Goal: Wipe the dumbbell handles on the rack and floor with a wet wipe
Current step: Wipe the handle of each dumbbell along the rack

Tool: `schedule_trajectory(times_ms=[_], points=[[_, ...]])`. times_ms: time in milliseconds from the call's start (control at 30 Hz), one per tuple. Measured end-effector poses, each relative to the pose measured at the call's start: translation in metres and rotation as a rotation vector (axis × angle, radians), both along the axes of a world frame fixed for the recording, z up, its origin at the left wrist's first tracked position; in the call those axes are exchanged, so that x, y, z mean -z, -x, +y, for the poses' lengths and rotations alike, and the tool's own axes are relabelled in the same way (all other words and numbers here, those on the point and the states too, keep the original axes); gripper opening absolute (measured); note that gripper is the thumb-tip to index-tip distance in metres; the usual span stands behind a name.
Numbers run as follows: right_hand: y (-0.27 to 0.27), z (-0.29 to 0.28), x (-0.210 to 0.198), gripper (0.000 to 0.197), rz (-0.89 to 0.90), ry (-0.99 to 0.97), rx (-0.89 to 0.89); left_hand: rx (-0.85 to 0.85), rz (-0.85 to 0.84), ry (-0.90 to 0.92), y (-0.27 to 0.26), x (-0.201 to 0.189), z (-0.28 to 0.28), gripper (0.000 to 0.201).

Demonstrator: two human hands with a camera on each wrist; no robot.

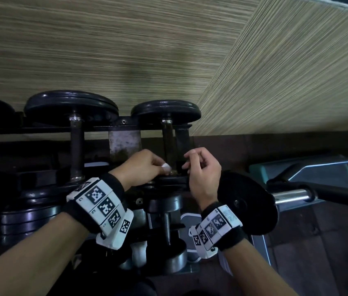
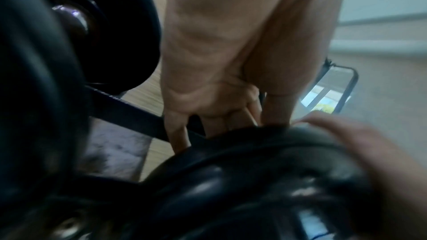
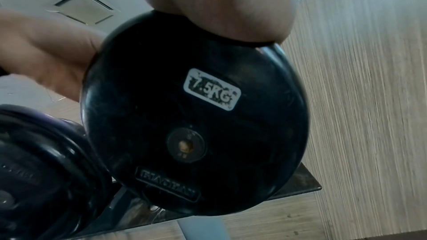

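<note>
Wipe (image 1: 165,167) bunched in left hand (image 1: 143,167) fingers beside the 7.5KG dumbbell (image 1: 169,144) handle on the rack (image 1: 123,133); right hand (image 1: 203,167) loosely curled, holding nothing I can see.

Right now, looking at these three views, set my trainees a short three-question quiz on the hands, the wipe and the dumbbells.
1. True or false: the left hand pinches a white wet wipe.
2. What weight does the label on the dumbbell's end plate in the right wrist view read? A) 7.5KG B) 20KG C) 2KG
3. Fill in: the right hand hovers beside the right-hand rack dumbbell's ____.

Key: 1 true; 2 A; 3 handle.
</note>
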State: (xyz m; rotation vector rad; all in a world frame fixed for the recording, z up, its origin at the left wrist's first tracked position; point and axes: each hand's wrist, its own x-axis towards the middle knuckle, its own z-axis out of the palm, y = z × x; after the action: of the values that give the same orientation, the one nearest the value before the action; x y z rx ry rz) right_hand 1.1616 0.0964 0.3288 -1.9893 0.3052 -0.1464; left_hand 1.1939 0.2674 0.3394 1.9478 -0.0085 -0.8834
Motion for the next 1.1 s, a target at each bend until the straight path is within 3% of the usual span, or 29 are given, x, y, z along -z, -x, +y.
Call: schedule_trajectory(times_ms=[100,267,333,433,567,700,833,967,1100], points=[[-0.001,-0.002,0.000,0.022,0.028,0.006,-0.026,0.068,-0.032,0.045,-0.001,-0.015,-0.009,0.016],[0.001,-0.002,-0.001,0.024,0.028,0.008,-0.038,-0.107,-0.103,-0.166,-0.004,0.002,0.003,0.012],[0.002,-0.001,-0.001,0.024,0.018,0.001,-0.026,-0.122,-0.006,-0.162,-0.002,0.013,0.001,0.011],[0.002,-0.001,-0.002,0.024,0.011,-0.002,-0.032,-0.229,0.230,0.014,-0.003,0.027,-0.005,0.005],[0.003,-0.001,-0.001,0.024,-0.012,-0.010,-0.015,-0.314,0.309,0.125,0.000,0.032,-0.004,0.015],[0.002,-0.001,0.001,0.024,-0.036,-0.015,0.006,-0.386,0.179,0.124,0.010,0.025,-0.007,0.012],[0.001,-0.001,0.002,0.024,-0.047,-0.022,0.001,-0.239,-0.017,-0.045,0.014,0.007,-0.009,0.013],[0.001,-0.002,0.003,0.023,-0.041,-0.012,-0.022,-0.076,0.013,0.024,0.010,-0.008,-0.012,0.019],[0.002,-0.003,0.001,0.024,-0.028,-0.005,-0.038,-0.263,-0.097,-0.017,0.004,0.000,-0.007,0.011]])
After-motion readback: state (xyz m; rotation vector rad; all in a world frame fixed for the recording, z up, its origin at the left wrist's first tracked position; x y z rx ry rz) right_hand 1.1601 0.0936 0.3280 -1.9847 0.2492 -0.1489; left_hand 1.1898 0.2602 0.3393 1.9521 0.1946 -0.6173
